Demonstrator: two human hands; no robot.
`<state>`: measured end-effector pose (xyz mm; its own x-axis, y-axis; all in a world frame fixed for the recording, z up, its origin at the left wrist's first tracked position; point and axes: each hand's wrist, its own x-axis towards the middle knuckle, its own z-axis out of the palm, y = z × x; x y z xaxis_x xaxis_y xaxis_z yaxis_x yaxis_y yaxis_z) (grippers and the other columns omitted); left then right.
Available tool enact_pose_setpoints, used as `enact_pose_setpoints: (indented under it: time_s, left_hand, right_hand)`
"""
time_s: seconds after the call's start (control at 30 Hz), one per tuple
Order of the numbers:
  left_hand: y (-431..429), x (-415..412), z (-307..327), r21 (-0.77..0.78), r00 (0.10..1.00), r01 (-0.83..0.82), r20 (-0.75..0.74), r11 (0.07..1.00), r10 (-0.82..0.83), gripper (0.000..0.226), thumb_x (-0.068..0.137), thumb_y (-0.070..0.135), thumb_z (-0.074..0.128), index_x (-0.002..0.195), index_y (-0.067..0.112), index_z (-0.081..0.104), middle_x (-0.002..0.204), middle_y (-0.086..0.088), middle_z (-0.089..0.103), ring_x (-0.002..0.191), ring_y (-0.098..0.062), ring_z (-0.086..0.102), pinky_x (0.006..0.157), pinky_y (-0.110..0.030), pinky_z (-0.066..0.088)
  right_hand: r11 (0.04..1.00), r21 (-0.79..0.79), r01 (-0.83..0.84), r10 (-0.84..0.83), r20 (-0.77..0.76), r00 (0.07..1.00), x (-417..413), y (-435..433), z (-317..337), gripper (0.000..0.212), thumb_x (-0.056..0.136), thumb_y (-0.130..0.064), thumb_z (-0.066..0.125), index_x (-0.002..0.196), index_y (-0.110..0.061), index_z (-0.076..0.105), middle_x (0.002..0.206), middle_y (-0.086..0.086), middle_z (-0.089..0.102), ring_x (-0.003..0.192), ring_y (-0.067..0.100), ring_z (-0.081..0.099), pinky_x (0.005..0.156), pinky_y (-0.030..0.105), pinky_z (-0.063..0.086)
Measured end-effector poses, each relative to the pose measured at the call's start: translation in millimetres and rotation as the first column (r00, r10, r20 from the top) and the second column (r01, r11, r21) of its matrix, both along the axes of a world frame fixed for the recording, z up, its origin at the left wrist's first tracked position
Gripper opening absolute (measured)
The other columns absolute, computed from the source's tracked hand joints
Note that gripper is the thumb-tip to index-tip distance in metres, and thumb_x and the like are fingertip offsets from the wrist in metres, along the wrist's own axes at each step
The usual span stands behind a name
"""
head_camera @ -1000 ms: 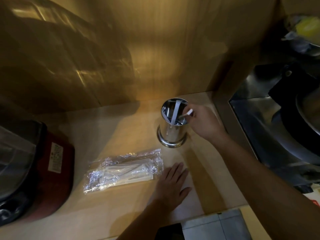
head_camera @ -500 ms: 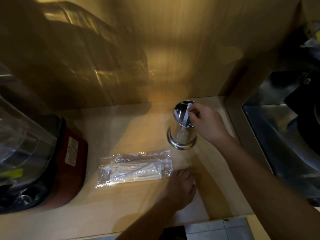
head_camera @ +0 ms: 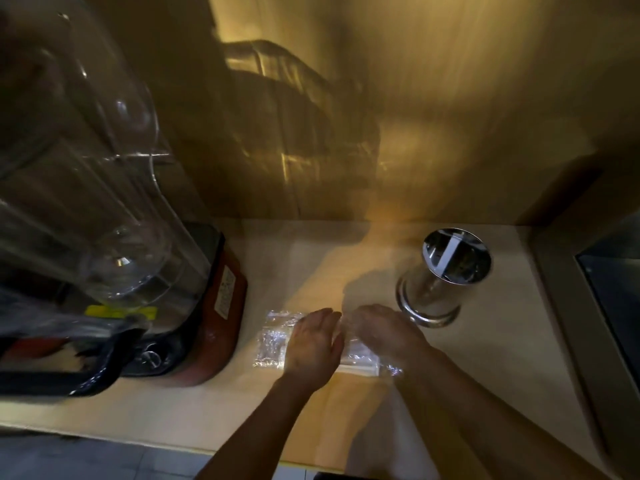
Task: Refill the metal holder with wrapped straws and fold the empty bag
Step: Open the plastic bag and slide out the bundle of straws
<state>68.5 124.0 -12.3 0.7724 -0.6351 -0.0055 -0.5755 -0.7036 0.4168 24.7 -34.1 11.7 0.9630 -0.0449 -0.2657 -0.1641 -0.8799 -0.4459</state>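
Now both hands, left (head_camera: 313, 344) and right (head_camera: 384, 332), palms-down, flat, fingers unclenched atop the bag (head_camera: 273, 337).

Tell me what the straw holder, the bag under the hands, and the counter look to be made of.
Straw holder: polished metal, probably stainless steel; its wall mirrors the light.
Bag: thin clear plastic film; crinkled, glinting, see-through.
Counter: pale, matte surface, perhaps wood or laminate; any grain is too blurred to tell.
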Motion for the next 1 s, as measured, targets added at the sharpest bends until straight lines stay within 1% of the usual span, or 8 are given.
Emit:
enact_pose_setpoints:
  time_s: [0.17,0.47,0.53,0.63,0.7,0.8,0.9,1.0]
  left_hand:
    - [22,-6,-22,0.298,0.993,0.099,-0.09,0.949,-0.076,0.062,0.095,0.047,0.03,0.147,0.022,0.008,0.158,-0.001,0.008,0.145,-0.018,0.003,0.118,-0.037,0.002]
    - [19,-12,-20,0.359,0.992,0.117,0.0,0.926,-0.125,0.052,0.089,0.021,0.05,0.137,0.021,0.029,0.136,-0.005,0.04,0.128,-0.025,0.031,0.112,-0.04,0.017]
    - [16,-13,-19,0.363,0.989,0.128,0.024,0.923,-0.146,0.048,0.086,0.019,0.052,0.131,0.02,0.036,0.133,-0.006,0.041,0.126,-0.026,0.032,0.112,-0.041,0.016]
    - [14,-13,-18,0.358,0.985,0.132,0.061,0.924,-0.164,0.046,0.085,0.018,0.05,0.13,0.019,0.037,0.135,-0.007,0.039,0.13,-0.025,0.029,0.115,-0.042,0.009]
    - [12,-13,-17,0.333,0.986,0.12,0.07,0.935,-0.151,0.042,0.087,0.015,0.044,0.128,0.016,0.036,0.137,-0.007,0.038,0.134,-0.024,0.027,0.116,-0.042,0.006]
    - [7,-16,-11,0.24,0.99,0.035,0.127,0.97,-0.067,0.03,0.08,0.008,0.046,0.11,0.012,0.049,0.117,-0.006,0.056,0.121,-0.023,0.047,0.114,-0.039,0.023]
    - [7,-19,-7,0.144,0.972,0.008,0.231,0.99,-0.041,0.022,0.062,0.005,0.064,0.082,0.016,0.062,0.082,-0.001,0.068,0.086,-0.018,0.067,0.092,-0.035,0.052]
    - [14,-22,-12,0.205,0.963,0.025,0.258,0.978,-0.078,0.032,0.064,0.012,0.052,0.092,0.017,0.067,0.082,0.004,0.069,0.081,-0.016,0.067,0.091,-0.037,0.052]
  right_hand:
    - [0.98,-0.131,-0.153,0.145,-0.066,0.987,-17,13,-35,0.062,0.088,-0.039,0.046,0.142,-0.025,0.019,0.148,-0.002,0.033,0.135,0.014,0.029,0.109,0.038,0.021]
    - [0.916,-0.347,-0.201,0.218,0.011,0.976,-23,17,-42,0.052,0.071,-0.036,0.056,0.118,-0.015,0.047,0.119,0.008,0.053,0.111,0.025,0.047,0.094,0.04,0.029]
    - [0.898,-0.401,-0.179,0.197,0.005,0.98,-26,20,-41,0.049,0.064,-0.04,0.062,0.108,-0.017,0.055,0.111,0.006,0.059,0.106,0.022,0.053,0.092,0.036,0.036]
    - [0.93,-0.339,-0.141,0.122,-0.078,0.99,-30,21,-46,0.049,0.072,-0.027,0.053,0.117,-0.01,0.045,0.119,0.012,0.051,0.112,0.026,0.047,0.098,0.038,0.031]
    - [0.912,-0.395,-0.113,0.132,0.02,0.991,-29,21,-45,0.042,0.067,-0.023,0.055,0.107,-0.012,0.055,0.099,0.009,0.063,0.092,0.024,0.06,0.085,0.035,0.039]
    - [0.875,-0.476,-0.09,0.211,0.208,0.955,-30,24,-38,0.029,0.062,-0.019,0.046,0.084,-0.02,0.065,0.067,-0.002,0.063,0.06,0.016,0.06,0.068,0.029,0.032]
    - [0.874,-0.484,-0.037,0.228,0.343,0.911,-32,24,-41,0.031,0.074,-0.014,0.041,0.097,-0.017,0.062,0.074,-0.001,0.064,0.065,0.019,0.06,0.069,0.029,0.041]
    - [0.877,-0.479,-0.019,0.248,0.419,0.873,-37,23,-43,0.027,0.079,-0.012,0.046,0.1,-0.015,0.06,0.079,0.0,0.065,0.069,0.019,0.06,0.068,0.029,0.044]
